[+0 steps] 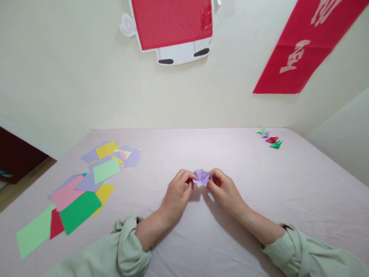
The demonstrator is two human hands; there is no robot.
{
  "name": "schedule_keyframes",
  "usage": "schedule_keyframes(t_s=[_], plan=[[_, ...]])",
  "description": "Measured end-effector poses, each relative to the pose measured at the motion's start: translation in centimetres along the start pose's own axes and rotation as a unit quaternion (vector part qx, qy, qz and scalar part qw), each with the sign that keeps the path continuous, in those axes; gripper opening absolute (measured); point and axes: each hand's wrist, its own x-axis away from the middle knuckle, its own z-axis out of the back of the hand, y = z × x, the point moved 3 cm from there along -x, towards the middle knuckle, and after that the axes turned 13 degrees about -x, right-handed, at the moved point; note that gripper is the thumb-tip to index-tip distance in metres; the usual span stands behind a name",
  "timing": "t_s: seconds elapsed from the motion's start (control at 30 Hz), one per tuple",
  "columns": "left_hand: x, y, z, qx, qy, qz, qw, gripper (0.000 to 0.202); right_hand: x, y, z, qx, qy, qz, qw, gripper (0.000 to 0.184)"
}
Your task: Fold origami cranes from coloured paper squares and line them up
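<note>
A small piece of folded purple paper point(201, 176) is held up between my two hands, just above the pale tabletop. My left hand point(178, 192) pinches its left side with thumb and fingers. On the other side, my right hand point(225, 189) grips the right edge in the same way. Creases run across the paper, and its middle looks spread out. The fingertips hide its two ends.
Loose coloured paper sheets point(80, 211) lie overlapping on the left of the table point(179, 148). At the far right stand several small folded paper figures point(272, 140) in green, red and purple. A wall point(183, 98) with red decorations rises behind the table.
</note>
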Motion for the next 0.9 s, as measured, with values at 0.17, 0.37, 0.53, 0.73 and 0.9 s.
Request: schedule_keyframes(t_s=[0.17,0.37,0.53,0.73,0.9], plan=[[0.1,0.5,0.0,-0.032,-0.024,0.001,0.999,0.011,0.3,-1.0,-0.4,0.055,-0.009,0.051,0.997,0.011],[0.3,0.3,-0.3,-0.008,-0.02,0.057,0.998,0.014,0.5,-1.1,-1.0,0.048,-0.037,0.047,0.997,0.007],[0.2,0.4,-0.4,0.023,-0.04,0.076,0.996,0.015,0.7,-1.1,-1.1,0.053,-0.053,0.039,0.996,0.008],[0.0,0.3,-0.7,0.048,-0.072,0.072,0.994,0.009,0.7,-1.0,-1.1,0.074,-0.064,0.042,0.994,0.011],[0.1,0.2,-0.5,0.028,-0.086,0.076,0.993,0.016,0.8,-0.7,-1.1,0.076,-0.082,0.049,0.993,0.009]])
